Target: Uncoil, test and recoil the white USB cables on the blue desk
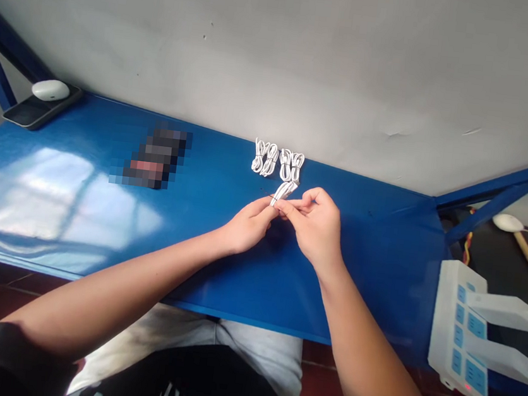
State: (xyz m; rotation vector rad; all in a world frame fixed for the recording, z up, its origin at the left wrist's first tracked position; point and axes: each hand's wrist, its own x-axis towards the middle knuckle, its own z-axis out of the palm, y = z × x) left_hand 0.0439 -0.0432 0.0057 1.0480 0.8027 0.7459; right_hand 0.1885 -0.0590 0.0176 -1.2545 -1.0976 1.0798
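My left hand (pixel 248 223) and my right hand (pixel 318 223) meet over the middle of the blue table (pixel 54 199). Together they pinch a small folded white cable (pixel 282 192), which sticks up between the fingertips of both hands. A thin dark tie seems to cross the bundle near my left fingertips. Just behind my hands, close to the wall, two coiled white cable bundles (pixel 278 161) lie side by side on the table.
A pixelated dark object (pixel 154 157) lies on the table left of centre. A dark tray with a white rounded device (pixel 50 90) sits at the far left corner. A white power strip with blue sockets (pixel 462 325) and plugged adapters hangs at the right edge.
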